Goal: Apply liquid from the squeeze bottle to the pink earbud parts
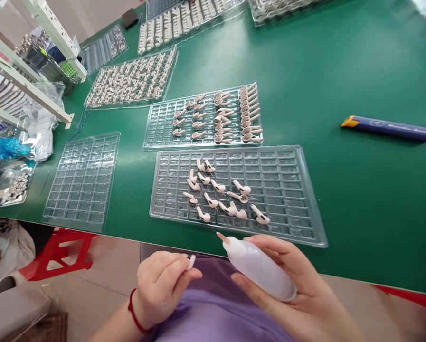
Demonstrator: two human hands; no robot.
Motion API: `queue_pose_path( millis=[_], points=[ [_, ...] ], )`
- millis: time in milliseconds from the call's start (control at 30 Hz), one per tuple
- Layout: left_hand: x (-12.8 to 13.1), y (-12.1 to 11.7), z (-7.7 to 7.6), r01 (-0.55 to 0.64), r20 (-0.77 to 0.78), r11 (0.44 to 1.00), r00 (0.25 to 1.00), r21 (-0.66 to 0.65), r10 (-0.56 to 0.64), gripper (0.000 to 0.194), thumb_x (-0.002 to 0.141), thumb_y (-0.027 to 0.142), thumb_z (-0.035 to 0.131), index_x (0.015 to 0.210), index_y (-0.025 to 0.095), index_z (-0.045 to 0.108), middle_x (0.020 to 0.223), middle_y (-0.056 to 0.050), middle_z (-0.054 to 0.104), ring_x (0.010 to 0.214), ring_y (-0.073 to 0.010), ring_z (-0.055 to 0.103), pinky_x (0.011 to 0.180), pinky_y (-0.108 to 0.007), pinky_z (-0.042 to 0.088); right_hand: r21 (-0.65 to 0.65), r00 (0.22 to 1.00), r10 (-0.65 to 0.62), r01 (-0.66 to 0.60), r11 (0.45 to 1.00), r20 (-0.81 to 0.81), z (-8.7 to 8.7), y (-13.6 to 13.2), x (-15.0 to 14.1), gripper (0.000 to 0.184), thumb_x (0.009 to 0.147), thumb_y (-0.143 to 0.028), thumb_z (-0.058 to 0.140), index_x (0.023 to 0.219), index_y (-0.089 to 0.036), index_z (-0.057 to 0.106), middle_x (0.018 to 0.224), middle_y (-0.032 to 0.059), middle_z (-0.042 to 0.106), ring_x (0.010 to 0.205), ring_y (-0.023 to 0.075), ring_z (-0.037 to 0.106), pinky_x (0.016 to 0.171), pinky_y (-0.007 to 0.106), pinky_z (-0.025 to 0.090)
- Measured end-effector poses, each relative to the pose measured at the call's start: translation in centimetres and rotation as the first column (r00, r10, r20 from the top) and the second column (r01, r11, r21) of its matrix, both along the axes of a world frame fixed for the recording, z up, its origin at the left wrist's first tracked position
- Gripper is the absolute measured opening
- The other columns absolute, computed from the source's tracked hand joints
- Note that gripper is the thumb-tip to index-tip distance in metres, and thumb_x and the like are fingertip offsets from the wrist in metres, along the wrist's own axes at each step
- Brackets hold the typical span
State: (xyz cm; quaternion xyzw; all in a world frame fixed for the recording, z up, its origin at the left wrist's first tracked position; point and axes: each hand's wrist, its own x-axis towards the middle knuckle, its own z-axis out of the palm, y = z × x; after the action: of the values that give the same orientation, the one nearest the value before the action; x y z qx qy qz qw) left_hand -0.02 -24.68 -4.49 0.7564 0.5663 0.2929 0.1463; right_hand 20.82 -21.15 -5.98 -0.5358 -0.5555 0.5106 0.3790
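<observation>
My left hand (161, 285) pinches a small white earbud piece (192, 261) between thumb and fingers, over my lap below the table edge. My right hand (291, 285) wraps round a white squeeze bottle (260, 270), whose thin nozzle tip points up-left toward the earbud piece without touching it. Just beyond both hands, a clear plastic tray (287, 190) lies on the green table (341, 71) with several pale pink earbud shells (220, 194) loose in its cells.
A second clear tray (163, 123) behind holds more shells in rows. An unfilled tray (82, 180) lies left. Fuller trays (130, 78) sit further back. A blue and yellow tool (391, 128) lies right. White shelving (31, 61) and bags stand left; a red stool (61, 251) is below.
</observation>
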Motion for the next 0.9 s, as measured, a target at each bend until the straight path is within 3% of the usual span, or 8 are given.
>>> queue_pose_path(
  millis=[333, 500, 600, 700, 767, 833, 900],
  points=[
    [0.6, -0.1, -0.1, 0.0, -0.063, 0.98, 0.998, 0.201, 0.013, 0.008, 0.091, 0.011, 0.061, 0.097, 0.012, 0.066, 0.083, -0.007, 0.076, 0.076, -0.0144, 0.073, 0.074, -0.022, 0.06, 0.024, 0.996, -0.034, 0.032, 0.999, 0.082, 0.0, -0.1, -0.1, 0.03, 0.086, -0.05, 0.061, 0.107, -0.03, 0.054, 0.098, 0.0003, 0.063, 0.078, 0.015, 0.063, 0.068, 0.021, 0.055],
    [0.1, 0.8, -0.1, 0.049, -0.158, 0.943, 0.987, 0.329, 0.004, 0.011, 0.088, 0.007, 0.063, 0.099, 0.008, 0.066, 0.079, -0.009, 0.075, 0.071, -0.0156, 0.072, 0.069, -0.024, 0.06, 0.176, 0.982, 0.077, -0.107, 0.979, 0.17, -1.1, 0.5, 1.1, 0.032, 0.086, -0.045, 0.063, 0.113, -0.031, 0.052, 0.094, -0.0011, 0.066, 0.072, 0.0119, 0.067, 0.06, 0.014, 0.054],
    [-0.2, 1.2, -0.3, 0.015, -0.112, 0.947, 0.994, 0.32, 0.022, 0.013, 0.088, 0.008, 0.063, 0.1, 0.011, 0.066, 0.079, -0.007, 0.074, 0.069, -0.0147, 0.071, 0.068, -0.023, 0.06, 0.249, 0.978, 0.079, -0.126, 0.96, 0.191, -1.2, 1.0, 1.2, 0.03, 0.087, -0.043, 0.062, 0.113, -0.029, 0.053, 0.089, -0.0011, 0.068, 0.068, 0.0113, 0.068, 0.057, 0.012, 0.054],
    [-0.1, 1.2, -0.1, -0.132, 0.101, 0.977, 0.988, 0.168, 0.116, 0.009, 0.087, 0.011, 0.066, 0.093, 0.016, 0.069, 0.077, -0.004, 0.074, 0.067, -0.0134, 0.07, 0.065, -0.022, 0.059, 0.283, 0.982, 0.047, -0.099, 0.954, 0.185, -1.0, 1.2, 1.0, 0.029, 0.087, -0.044, 0.062, 0.11, -0.028, 0.055, 0.086, -0.0012, 0.068, 0.064, 0.0112, 0.068, 0.054, 0.011, 0.053],
    [0.2, 0.9, 0.0, -0.245, 0.299, 0.968, 0.921, -0.056, 0.25, 0.004, 0.085, 0.016, 0.07, 0.089, 0.017, 0.072, 0.077, -0.004, 0.075, 0.067, -0.0134, 0.07, 0.063, -0.021, 0.059, 0.283, 0.983, 0.041, -0.092, 0.955, 0.179, -0.9, 1.2, 0.9, 0.029, 0.086, -0.044, 0.063, 0.109, -0.028, 0.056, 0.085, -0.0011, 0.069, 0.063, 0.0116, 0.068, 0.053, 0.012, 0.054],
    [0.6, 0.5, 0.3, -0.274, 0.474, 0.9, 0.777, -0.339, 0.415, 0.009, 0.084, 0.025, 0.073, 0.088, 0.017, 0.075, 0.079, -0.005, 0.077, 0.068, -0.0147, 0.072, 0.061, -0.021, 0.06, 0.26, 0.984, 0.04, -0.085, 0.962, 0.173, -1.1, 1.0, 0.6, 0.03, 0.084, -0.043, 0.065, 0.108, -0.028, 0.056, 0.087, -0.0008, 0.069, 0.065, 0.0122, 0.069, 0.054, 0.013, 0.054],
    [1.1, 0.2, 0.5, -0.205, 0.572, 0.798, 0.598, -0.567, 0.561, 0.018, 0.083, 0.034, 0.074, 0.089, 0.017, 0.077, 0.082, -0.008, 0.078, 0.07, -0.0161, 0.074, 0.059, -0.02, 0.06, 0.231, 0.988, 0.026, -0.062, 0.971, 0.153, -1.3, 0.7, 0.3, 0.031, 0.083, -0.041, 0.067, 0.109, -0.028, 0.056, 0.089, -0.0005, 0.069, 0.068, 0.0124, 0.069, 0.056, 0.013, 0.055]
  ],
)
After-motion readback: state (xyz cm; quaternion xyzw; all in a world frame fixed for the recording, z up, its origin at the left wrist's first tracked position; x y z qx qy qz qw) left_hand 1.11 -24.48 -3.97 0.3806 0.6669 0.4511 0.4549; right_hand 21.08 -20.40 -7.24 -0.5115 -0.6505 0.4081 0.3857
